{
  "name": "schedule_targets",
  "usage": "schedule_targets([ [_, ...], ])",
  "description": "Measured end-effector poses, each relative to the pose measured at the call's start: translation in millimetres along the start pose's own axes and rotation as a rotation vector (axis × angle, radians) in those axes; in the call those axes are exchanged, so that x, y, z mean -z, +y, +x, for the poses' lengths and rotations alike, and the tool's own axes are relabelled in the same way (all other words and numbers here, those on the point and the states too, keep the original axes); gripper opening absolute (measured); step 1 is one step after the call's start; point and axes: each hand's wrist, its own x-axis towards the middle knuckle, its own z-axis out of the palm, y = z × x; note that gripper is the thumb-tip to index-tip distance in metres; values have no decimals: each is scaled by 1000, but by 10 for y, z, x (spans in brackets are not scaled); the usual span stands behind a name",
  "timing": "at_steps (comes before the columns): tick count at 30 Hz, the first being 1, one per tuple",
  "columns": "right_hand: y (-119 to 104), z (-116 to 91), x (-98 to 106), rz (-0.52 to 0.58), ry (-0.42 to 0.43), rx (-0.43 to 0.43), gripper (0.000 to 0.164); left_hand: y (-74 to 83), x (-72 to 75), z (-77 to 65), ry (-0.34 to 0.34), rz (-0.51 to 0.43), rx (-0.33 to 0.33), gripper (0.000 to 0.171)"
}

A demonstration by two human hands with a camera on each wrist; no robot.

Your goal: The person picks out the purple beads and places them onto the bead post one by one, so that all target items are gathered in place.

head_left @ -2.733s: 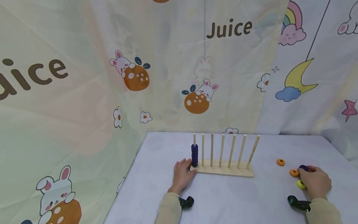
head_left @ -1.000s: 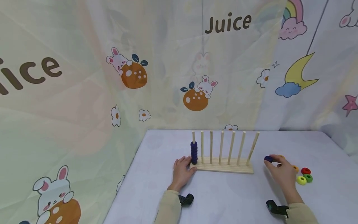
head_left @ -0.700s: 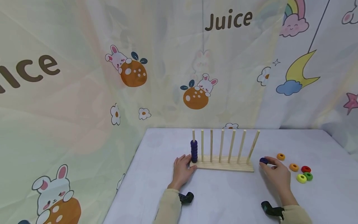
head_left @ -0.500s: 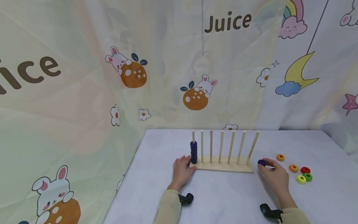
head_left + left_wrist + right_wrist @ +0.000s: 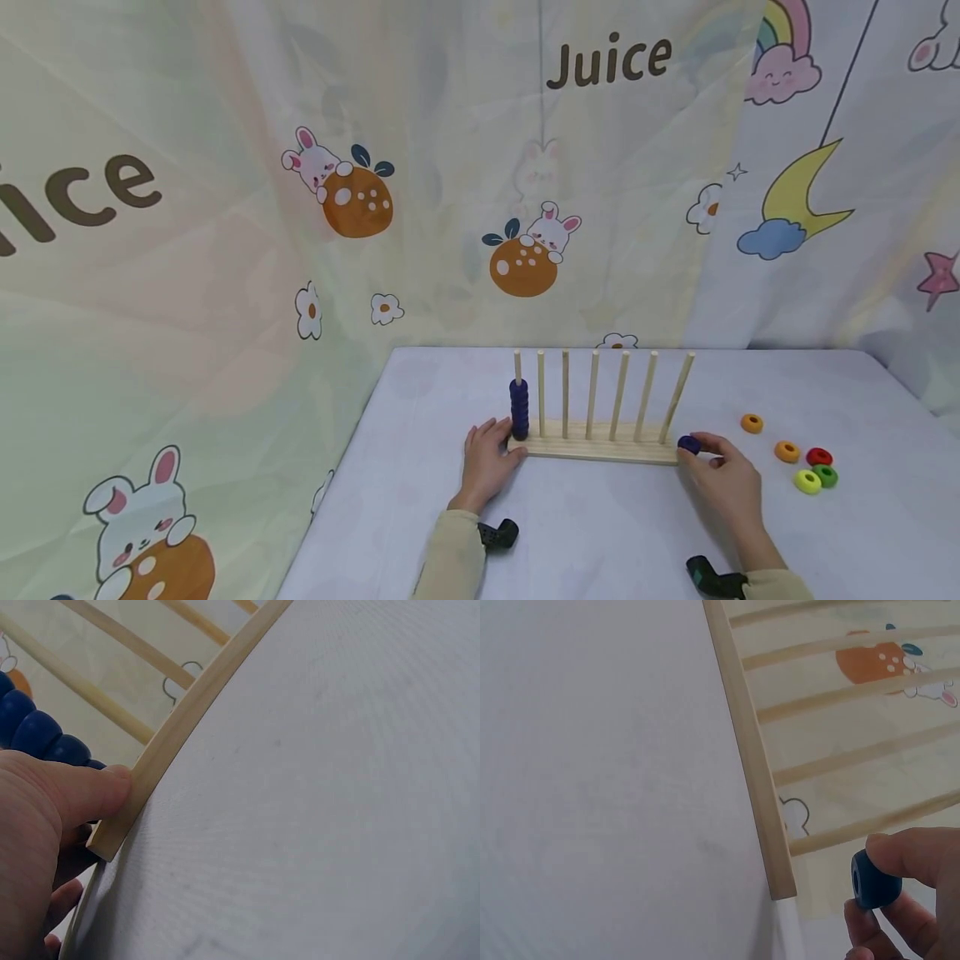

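Note:
A wooden peg stand (image 5: pixel 600 450) with several upright pegs stands on the table. Dark blue beads (image 5: pixel 519 408) are stacked on its leftmost peg, whose tip shows bare above them. My left hand (image 5: pixel 486 462) grips the left end of the base, thumb (image 5: pixel 105 791) on its front edge and fingers behind. Between thumb and fingertips my right hand (image 5: pixel 727 483) pinches a single dark blue bead (image 5: pixel 875 880), held just beyond the base's right end. In the right wrist view, the bead's hole faces sideways, and the rightmost peg (image 5: pixel 885 820) rises close by.
Right of my right hand lie two orange beads (image 5: pixel 787 452), a red bead (image 5: pixel 819 457), a green bead (image 5: pixel 825 476) and a yellow bead (image 5: pixel 807 481). A printed curtain (image 5: pixel 450 167) hangs behind the white table (image 5: pixel 600 533).
My right hand has carried the blue bead leftward from beside the loose beads to the stand's right end. My left hand has kept its grip on the base.

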Motion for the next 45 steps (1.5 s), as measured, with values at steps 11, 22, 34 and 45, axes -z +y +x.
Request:
schedule_targets([
  [11,-69,-162,-184,25,49,127,37,-4,-9,-7,1,-17,1,55],
  [22,-108,-256,-293,85,26,240,36,12,-8,0,-5,-17,-4,55],
  [34,-160,-365,-406,156,7,306,32,3,-26,1,-4,-11,5,55],
  [45,-199,-433,-498,158,-35,340,29,7,3,1,5,-25,-4,55],
])
